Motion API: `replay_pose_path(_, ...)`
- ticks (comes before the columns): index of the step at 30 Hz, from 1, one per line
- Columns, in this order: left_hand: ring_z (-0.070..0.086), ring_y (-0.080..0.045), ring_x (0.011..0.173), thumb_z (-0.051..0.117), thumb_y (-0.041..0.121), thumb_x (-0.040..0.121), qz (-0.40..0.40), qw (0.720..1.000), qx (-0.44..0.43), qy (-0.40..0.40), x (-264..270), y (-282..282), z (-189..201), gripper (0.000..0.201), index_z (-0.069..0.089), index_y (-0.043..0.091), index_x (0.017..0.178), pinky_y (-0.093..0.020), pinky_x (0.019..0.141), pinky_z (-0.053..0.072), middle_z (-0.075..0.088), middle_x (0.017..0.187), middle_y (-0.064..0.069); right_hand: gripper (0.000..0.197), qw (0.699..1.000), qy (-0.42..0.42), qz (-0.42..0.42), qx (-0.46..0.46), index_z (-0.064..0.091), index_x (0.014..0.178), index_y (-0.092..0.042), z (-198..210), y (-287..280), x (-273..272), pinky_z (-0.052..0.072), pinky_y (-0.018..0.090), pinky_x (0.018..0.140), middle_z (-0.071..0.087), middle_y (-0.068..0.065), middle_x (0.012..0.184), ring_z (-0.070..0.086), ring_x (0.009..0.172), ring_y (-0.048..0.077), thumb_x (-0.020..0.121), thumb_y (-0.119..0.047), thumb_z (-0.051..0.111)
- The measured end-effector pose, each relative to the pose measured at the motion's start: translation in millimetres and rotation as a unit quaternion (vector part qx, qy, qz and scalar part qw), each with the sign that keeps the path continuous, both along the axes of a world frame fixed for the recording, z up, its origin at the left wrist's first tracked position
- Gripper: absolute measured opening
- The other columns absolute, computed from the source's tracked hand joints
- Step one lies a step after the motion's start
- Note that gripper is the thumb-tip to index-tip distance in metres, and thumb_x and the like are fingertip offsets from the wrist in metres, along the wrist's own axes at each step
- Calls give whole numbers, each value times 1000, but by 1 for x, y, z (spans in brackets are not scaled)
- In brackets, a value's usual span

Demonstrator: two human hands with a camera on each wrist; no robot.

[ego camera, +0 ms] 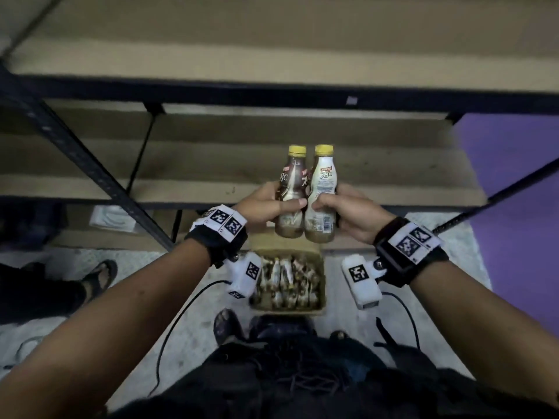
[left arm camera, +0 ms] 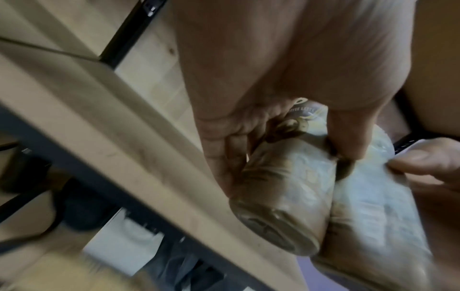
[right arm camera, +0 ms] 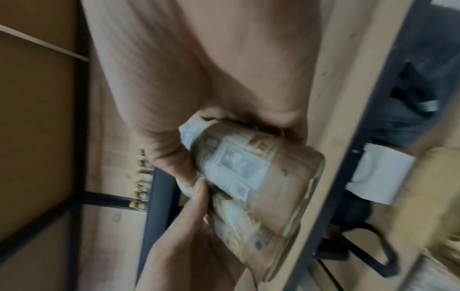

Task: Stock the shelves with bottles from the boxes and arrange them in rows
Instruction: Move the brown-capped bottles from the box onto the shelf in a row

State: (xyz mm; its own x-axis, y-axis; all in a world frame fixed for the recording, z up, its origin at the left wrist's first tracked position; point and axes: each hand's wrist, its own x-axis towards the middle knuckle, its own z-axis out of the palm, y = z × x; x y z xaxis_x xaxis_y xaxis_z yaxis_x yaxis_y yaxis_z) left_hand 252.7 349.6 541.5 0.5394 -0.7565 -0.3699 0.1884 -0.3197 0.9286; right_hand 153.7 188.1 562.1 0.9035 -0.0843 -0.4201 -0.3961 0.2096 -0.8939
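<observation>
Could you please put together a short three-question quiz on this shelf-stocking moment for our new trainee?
1. True or false: the left hand and the right hand each grip one bottle.
2. Which hand holds the brown bottle? A) left B) right C) neither
3. Fill in: the box of bottles sits on the floor between the forearms, below the white bottle and in front of the ____.

Key
1. True; the two bottles are held upright, side by side and touching.
2. A.
3. Shelf; its boards in the head view hold no bottles.
</observation>
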Motion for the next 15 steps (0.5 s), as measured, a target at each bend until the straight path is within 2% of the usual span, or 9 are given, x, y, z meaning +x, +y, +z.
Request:
replay_pose_path(1,70,-15,97,67,20,88,-9,1000,-2,-26,8,0,13,36,57,11,122,-27,79,56,70,112,-7,37,1000,-16,5,-3,64,117,-9,13,-1,6,58,38,80,72,13,111,69,103,30,84,4,55)
replay_pose_path(3,71,-16,93,66,29,89,-28,997,-7,-75,25,0,38,34,60,12,118,-31,75,57,72,107,-6,33,999,-46,9,-18,64,117,-8,38,-1,20,57,38,81,71,14,111,68,104,31,86,2,55)
replay_pose_path(5,71,-22,95,62,36,90,-35,993,-11,-112,44,1,60,37,60,10,117,-38,80,58,72,107,-9,34,997,-71,3,-34,60,123,-4,61,0,33,56,40,86,69,16,116,67,107,32,90,0,55)
replay_pose_path(7,70,-22,97,58,36,92,-35,988,-27,-149,63,4,82,37,61,7,115,-40,86,57,71,108,-10,33,994,-97,3,-38,59,125,-5,82,3,47,57,37,83,69,15,116,68,106,29,92,-1,55)
replay_pose_path(10,72,-10,87,55,35,94,-30,982,-72,-173,90,11,113,24,64,16,106,-21,68,55,75,94,4,32,990,-137,11,-41,59,125,-5,112,12,73,57,39,88,68,17,118,67,107,30,93,-1,53)
replay_pose_path(11,72,-8,86,56,33,94,-26,980,-88,-175,99,14,123,21,65,18,105,-17,66,54,75,93,6,31,988,-148,13,-40,59,124,-4,121,15,82,56,40,90,68,18,118,67,107,31,94,-1,52)
replay_pose_path(13,71,-10,90,60,30,92,-14,976,-115,-184,119,21,143,21,66,17,107,-17,68,54,75,95,4,28,985,-167,19,-35,61,120,-4,139,21,104,56,42,90,68,19,117,67,107,32,94,-1,52)
replay_pose_path(15,72,-10,85,64,31,90,-1,973,-124,-194,140,28,163,22,65,18,108,-18,61,54,76,92,4,27,982,-185,21,-37,60,120,-1,156,27,126,56,44,90,68,21,117,66,109,33,95,-3,52)
